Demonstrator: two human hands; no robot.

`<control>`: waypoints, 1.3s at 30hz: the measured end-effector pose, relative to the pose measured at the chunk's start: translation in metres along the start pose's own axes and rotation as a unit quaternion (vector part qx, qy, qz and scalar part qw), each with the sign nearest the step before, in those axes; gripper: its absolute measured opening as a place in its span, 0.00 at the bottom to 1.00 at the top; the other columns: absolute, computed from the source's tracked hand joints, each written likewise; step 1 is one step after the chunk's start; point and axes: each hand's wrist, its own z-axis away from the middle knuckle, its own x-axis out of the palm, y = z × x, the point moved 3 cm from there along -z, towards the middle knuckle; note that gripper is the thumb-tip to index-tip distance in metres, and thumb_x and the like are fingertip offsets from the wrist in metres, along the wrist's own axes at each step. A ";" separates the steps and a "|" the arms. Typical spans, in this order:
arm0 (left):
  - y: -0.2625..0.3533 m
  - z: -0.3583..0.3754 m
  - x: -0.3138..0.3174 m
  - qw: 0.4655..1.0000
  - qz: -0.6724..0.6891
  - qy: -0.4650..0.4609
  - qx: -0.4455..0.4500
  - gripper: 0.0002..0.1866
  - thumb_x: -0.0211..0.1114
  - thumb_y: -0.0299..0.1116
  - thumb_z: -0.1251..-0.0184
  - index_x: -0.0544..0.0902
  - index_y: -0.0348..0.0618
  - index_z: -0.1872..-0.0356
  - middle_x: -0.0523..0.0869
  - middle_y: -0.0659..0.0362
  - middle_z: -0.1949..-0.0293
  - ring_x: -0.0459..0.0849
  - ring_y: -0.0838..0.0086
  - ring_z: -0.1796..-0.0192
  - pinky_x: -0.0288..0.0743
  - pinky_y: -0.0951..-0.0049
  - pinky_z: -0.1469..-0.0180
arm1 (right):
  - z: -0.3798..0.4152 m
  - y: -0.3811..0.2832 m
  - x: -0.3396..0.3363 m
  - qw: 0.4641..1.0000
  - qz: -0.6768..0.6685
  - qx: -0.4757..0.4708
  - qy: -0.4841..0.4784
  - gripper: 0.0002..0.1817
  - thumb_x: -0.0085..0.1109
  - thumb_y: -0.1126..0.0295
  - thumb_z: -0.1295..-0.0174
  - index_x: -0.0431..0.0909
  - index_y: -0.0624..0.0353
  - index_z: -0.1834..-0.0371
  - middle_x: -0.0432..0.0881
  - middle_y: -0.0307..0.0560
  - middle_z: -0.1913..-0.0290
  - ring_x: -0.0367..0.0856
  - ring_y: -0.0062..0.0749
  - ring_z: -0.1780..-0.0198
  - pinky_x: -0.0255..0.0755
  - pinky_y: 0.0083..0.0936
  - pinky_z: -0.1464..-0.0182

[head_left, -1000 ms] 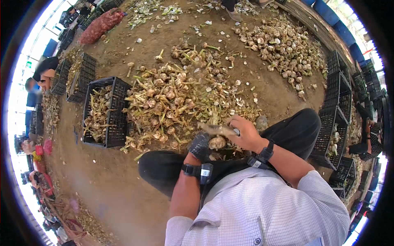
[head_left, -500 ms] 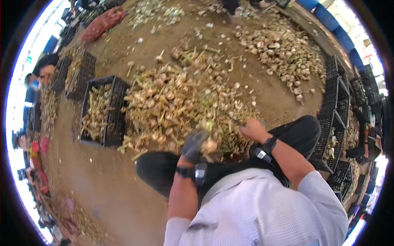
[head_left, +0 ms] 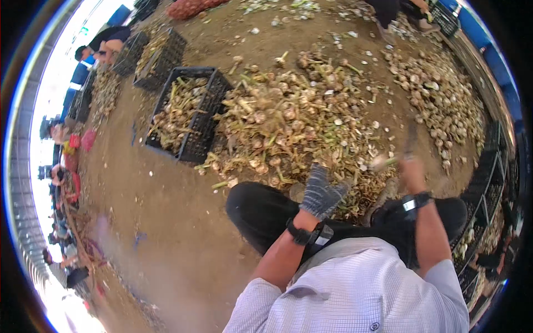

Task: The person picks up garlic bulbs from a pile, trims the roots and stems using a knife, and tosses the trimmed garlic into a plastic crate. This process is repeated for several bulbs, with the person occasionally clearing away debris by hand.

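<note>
Go Slow, Stay Safe

See the left hand (head_left: 323, 194), loose and empty-looking in its gray glove (head_left: 318, 201), near the garlic pile (head_left: 288, 114). Mind the blurry knife (head_left: 411, 140), gripped in the bare right hand (head_left: 411, 175). Spot a garlic bulb (head_left: 379, 164) just beside that hand; cannot tell if held too. Keep the knife far from the glove.

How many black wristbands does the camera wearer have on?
2. One black wristband sits on the wrist of the grey knit-gloved left hand, the second black wristband on that of the bare right hand. Both wrists are visible.
</note>
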 end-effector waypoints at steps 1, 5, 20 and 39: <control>0.017 0.003 -0.027 0.998 0.024 0.058 0.022 0.37 0.67 0.46 0.41 0.66 0.33 0.36 0.70 0.41 0.37 0.70 0.53 0.36 0.65 0.60 0.35 | -0.013 0.024 -0.037 0.954 -0.182 0.233 0.045 0.06 0.57 0.69 0.40 0.82 0.58 0.70 0.81 0.45 0.73 0.78 0.33 0.74 0.71 0.34 0.72; 0.065 0.037 -0.181 0.926 0.098 0.355 0.081 0.25 0.65 0.33 0.37 0.71 0.36 0.40 0.78 0.51 0.44 0.77 0.66 0.44 0.73 0.64 0.43 | -0.031 0.207 -0.117 0.982 0.189 -0.023 0.002 0.17 0.67 0.63 0.45 0.78 0.61 0.56 0.83 0.48 0.72 0.79 0.29 0.77 0.72 0.29 0.77; -0.344 0.051 -0.268 0.808 -0.486 0.022 -0.333 0.19 0.53 0.40 0.32 0.82 0.38 0.52 0.84 0.46 0.51 0.82 0.54 0.47 0.74 0.54 0.47 | 0.024 -0.009 0.036 0.992 -0.016 0.126 0.012 0.16 0.62 0.65 0.42 0.75 0.69 0.58 0.80 0.57 0.63 0.78 0.45 0.62 0.71 0.38 0.58; -0.283 0.040 -0.238 0.837 -0.129 0.251 -0.469 0.30 0.54 0.48 0.32 0.70 0.36 0.37 0.70 0.47 0.34 0.67 0.54 0.32 0.63 0.63 0.33 | 0.023 -0.006 0.076 0.983 -0.128 0.053 -0.122 0.20 0.61 0.64 0.39 0.72 0.69 0.52 0.78 0.52 0.61 0.75 0.39 0.59 0.69 0.36 0.54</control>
